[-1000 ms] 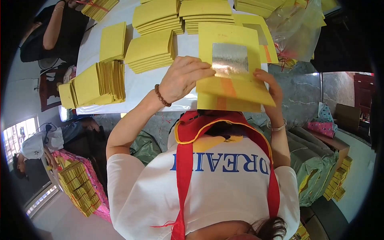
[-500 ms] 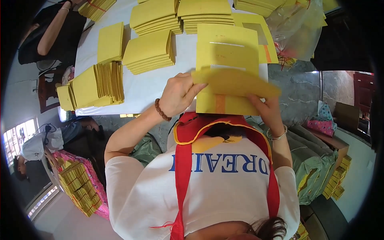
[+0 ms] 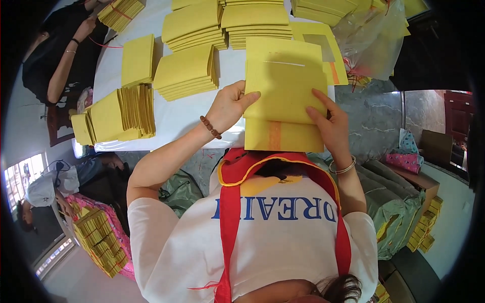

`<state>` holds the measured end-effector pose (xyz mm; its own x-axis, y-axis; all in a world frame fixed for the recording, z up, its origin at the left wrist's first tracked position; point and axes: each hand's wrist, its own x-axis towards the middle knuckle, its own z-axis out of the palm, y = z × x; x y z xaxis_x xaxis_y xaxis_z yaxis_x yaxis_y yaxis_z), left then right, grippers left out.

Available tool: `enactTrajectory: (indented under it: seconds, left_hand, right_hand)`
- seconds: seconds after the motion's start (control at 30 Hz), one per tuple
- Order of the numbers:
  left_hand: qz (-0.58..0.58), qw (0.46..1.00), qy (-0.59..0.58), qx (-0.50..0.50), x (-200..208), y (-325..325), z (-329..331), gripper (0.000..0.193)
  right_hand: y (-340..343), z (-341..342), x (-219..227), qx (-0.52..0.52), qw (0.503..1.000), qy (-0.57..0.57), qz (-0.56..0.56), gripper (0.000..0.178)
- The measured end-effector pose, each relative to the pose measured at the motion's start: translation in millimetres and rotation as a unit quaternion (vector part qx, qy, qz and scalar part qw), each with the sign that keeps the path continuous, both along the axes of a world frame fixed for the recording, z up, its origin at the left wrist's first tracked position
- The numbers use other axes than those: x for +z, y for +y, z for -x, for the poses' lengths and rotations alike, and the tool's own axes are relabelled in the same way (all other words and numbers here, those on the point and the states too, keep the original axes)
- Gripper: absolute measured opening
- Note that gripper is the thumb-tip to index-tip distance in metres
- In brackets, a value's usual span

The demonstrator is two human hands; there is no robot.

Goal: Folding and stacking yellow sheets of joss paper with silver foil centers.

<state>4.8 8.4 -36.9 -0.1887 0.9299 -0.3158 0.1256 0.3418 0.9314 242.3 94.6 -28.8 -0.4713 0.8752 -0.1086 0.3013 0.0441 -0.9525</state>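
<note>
In front of me a sheet of yellow paper [image 3: 285,86] lies nearly flat over a yellow paper pile [image 3: 303,137]. The pile's near end sticks out below it and shows an orange strip. My left hand [image 3: 230,107] pinches the sheet's left edge, thumb on top and fingers partly hidden beyond the edge. At the right edge, my right hand [image 3: 331,121] grips the sheet with thumb and forefinger on its surface. Left of these, a folded yellow paper stack [image 3: 186,73] rests on the white table [image 3: 177,121].
More yellow stacks [image 3: 194,25] line the far side. Bundles [image 3: 118,113] stand at the table's left edge. A clear plastic bag [image 3: 374,38] sits at the far right. A co-worker's arm [image 3: 65,73] reaches in at far left, near a tied bundle [image 3: 121,14] and red string [image 3: 106,46].
The sheet was raised and curved between my hands; now it lies down on the pile. My right hand has shifted slightly left and upward. At far left, the co-worker's hand now pulls red string.
</note>
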Motion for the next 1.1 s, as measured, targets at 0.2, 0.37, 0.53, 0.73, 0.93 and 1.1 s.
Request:
enactTrajectory:
  seconds: [0.2, 0.37, 0.53, 0.73, 0.93, 1.1]
  left_hand:
    - [0.008, 0.999, -0.032, 0.003, -5, 1, 4, 0.021]
    - [-0.001, 0.996, -0.090, 0.022, 1, 3, 1, 0.023]
    - [0.002, 0.997, -0.062, 0.043, 4, 3, 3, 0.024]
    - [-0.216, 0.941, 0.243, 0.089, 23, 9, -1, 0.032]
    - [-0.325, 0.804, 0.466, -0.175, 22, 24, -39, 0.050]
    - [-0.255, 0.794, 0.510, -0.213, 4, 20, -42, 0.059]
  right_hand:
    - [3, 5, -6, -0.017, 1.000, 0.018, 0.014, 0.040]
    - [4, 7, -7, -0.018, 1.000, 0.006, 0.003, 0.039]
    - [6, 8, -5, -0.016, 1.000, -0.014, -0.003, 0.040]
    - [5, 8, -7, -0.017, 0.999, -0.019, -0.033, 0.041]
    - [5, 9, -5, -0.016, 0.999, -0.032, -0.027, 0.041]
    - [5, 7, -1, -0.006, 0.999, -0.039, 0.011, 0.042]
